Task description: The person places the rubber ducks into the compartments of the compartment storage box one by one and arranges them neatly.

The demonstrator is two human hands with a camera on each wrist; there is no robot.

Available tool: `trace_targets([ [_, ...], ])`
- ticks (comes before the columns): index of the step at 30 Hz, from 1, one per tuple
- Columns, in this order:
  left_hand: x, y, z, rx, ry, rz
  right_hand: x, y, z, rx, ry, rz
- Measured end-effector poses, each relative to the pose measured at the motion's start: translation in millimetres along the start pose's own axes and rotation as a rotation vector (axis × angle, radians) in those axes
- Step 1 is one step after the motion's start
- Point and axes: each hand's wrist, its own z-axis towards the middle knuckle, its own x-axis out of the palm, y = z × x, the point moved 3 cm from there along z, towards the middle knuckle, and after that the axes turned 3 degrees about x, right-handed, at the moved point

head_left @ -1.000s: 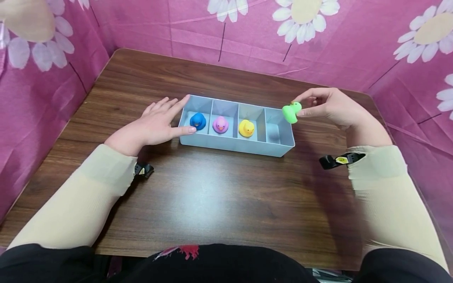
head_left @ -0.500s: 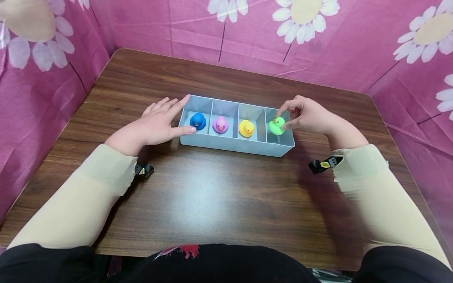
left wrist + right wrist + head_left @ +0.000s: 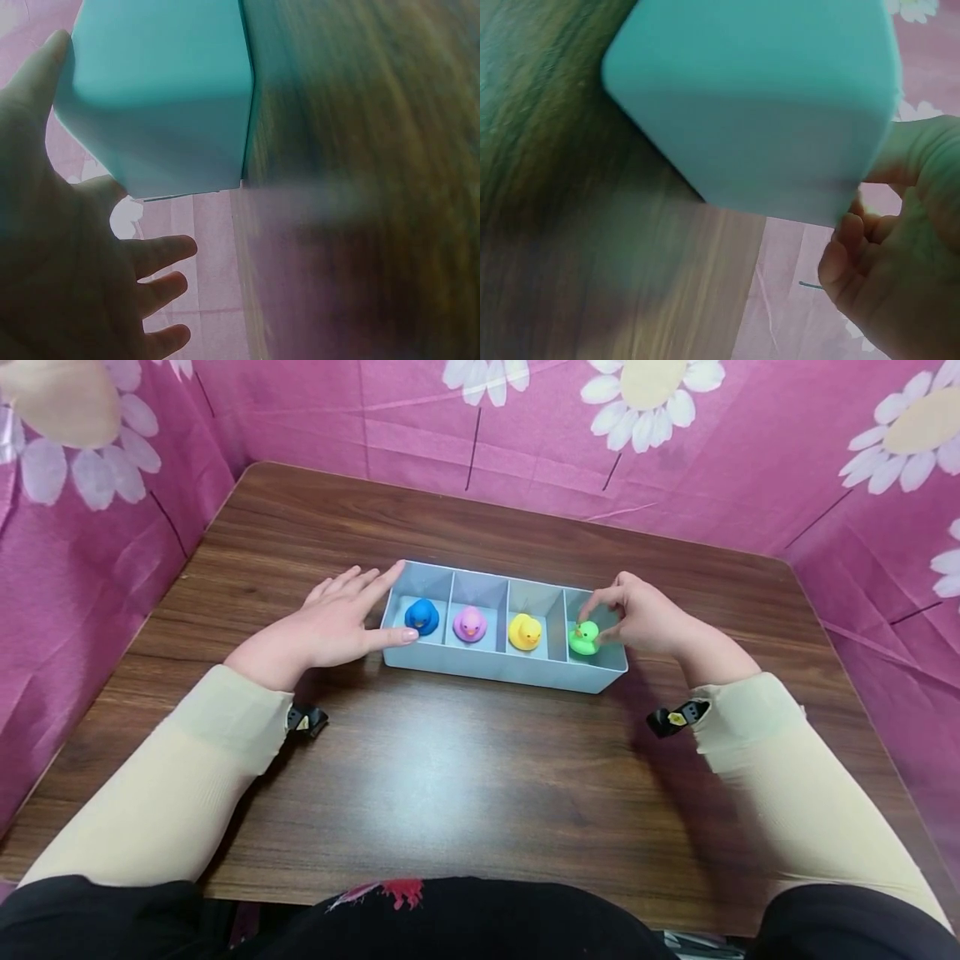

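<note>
A pale blue box (image 3: 491, 666) with side-by-side compartments stands on the table. From left to right it holds a blue rubber duck (image 3: 422, 617), a pink duck (image 3: 469, 624), a yellow duck (image 3: 525, 632) and a green duck (image 3: 583, 638). My right hand (image 3: 647, 617) reaches over the right end and pinches the green duck between thumb and forefinger, low in the rightmost compartment. At the left end, my left hand (image 3: 318, 625) lies with fingers spread, thumb and forefinger touching the box rim. The left wrist view shows the fingers (image 3: 161, 294) straight beside the box wall.
The brown wooden table (image 3: 450, 777) extends around the box on every side. Pink cloth (image 3: 540, 443) printed with white flowers hangs behind the table and at both sides. Black straps (image 3: 677, 718) sit at the wrists.
My right hand has moved left and down, bringing the green duck from above the box's right rim into the rightmost compartment. The left hand stays at the left end.
</note>
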Motion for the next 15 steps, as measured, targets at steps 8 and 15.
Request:
trace_targets([
  [8, -0.6, -0.5, -0.2, 0.000, 0.001, 0.000, 5, -1, -2.0, -0.020, -0.025, -0.060],
  [15, -0.1, -0.8, -0.1, 0.000, 0.002, 0.003, 2, 2, -11.5, 0.026, -0.049, -0.007],
])
